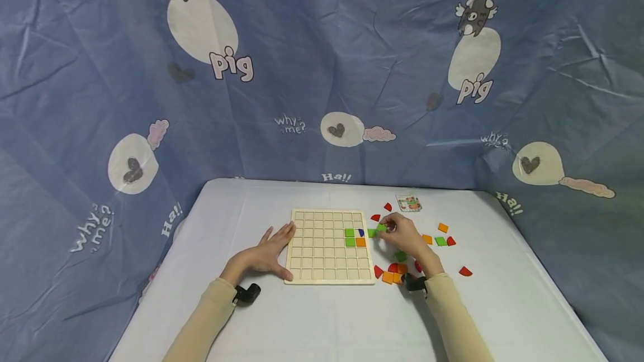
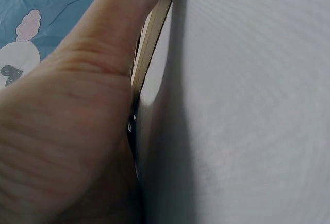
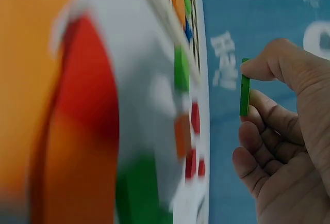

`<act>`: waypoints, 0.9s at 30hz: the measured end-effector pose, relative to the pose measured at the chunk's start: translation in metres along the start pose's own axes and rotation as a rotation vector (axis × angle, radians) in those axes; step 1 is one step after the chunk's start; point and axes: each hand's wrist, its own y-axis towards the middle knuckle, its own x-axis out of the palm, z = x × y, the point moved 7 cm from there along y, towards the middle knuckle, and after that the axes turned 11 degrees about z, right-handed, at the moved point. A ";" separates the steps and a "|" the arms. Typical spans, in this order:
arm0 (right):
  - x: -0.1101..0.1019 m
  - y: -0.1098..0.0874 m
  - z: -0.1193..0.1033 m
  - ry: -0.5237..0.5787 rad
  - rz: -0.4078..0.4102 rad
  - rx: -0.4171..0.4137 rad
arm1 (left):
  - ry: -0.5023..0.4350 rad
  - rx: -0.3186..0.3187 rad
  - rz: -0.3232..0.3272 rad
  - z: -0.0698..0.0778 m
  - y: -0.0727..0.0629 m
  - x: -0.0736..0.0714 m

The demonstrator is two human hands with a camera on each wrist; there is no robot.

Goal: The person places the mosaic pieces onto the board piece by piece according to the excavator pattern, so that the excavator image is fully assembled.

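A pale wooden grid board [image 1: 322, 258] lies flat on the white table. Toward its right side sit two green square tiles [image 1: 349, 233], an orange square tile [image 1: 360, 242] and a small dark blue piece [image 1: 361, 233]. Fingers spread, my left hand [image 1: 264, 253] rests along the board's left edge, thumb near the lower corner. Just past the right edge, my right hand [image 1: 402, 233] pinches a green tile [image 3: 245, 87] between thumb and index finger, raised off the table and seen edge-on in the right wrist view. Another green tile [image 1: 372, 233] lies close to the board's edge.
Right of the board lie scattered orange squares [image 1: 387, 277], green squares [image 1: 440, 241] and red quarter-round pieces [image 1: 465, 271], some under the right forearm. A small printed card [image 1: 409, 203] is at the back. A blue patterned cloth [image 1: 302, 71] hangs behind the table.
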 end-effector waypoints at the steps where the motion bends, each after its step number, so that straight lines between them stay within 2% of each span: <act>1: 0.006 0.000 -0.006 0.017 -0.014 -0.008 | 0.000 0.000 0.000 0.000 0.000 0.000; 8: 0.046 -0.002 -0.048 0.073 -0.138 -0.077 | -0.005 -0.013 0.004 -0.002 0.001 0.001; 13: 0.066 -0.004 -0.067 0.072 -0.195 -0.148 | -0.021 -0.037 0.005 -0.002 0.001 0.001; 17: 0.078 -0.004 -0.074 0.036 -0.226 -0.192 | -0.019 -0.039 0.003 -0.002 0.002 0.002; 22: 0.089 -0.007 -0.075 0.015 -0.282 -0.206 | -0.019 -0.029 0.004 -0.002 0.000 0.002; 27: 0.091 -0.005 -0.075 -0.032 -0.279 -0.230 | -0.015 -0.029 0.018 -0.004 0.001 0.002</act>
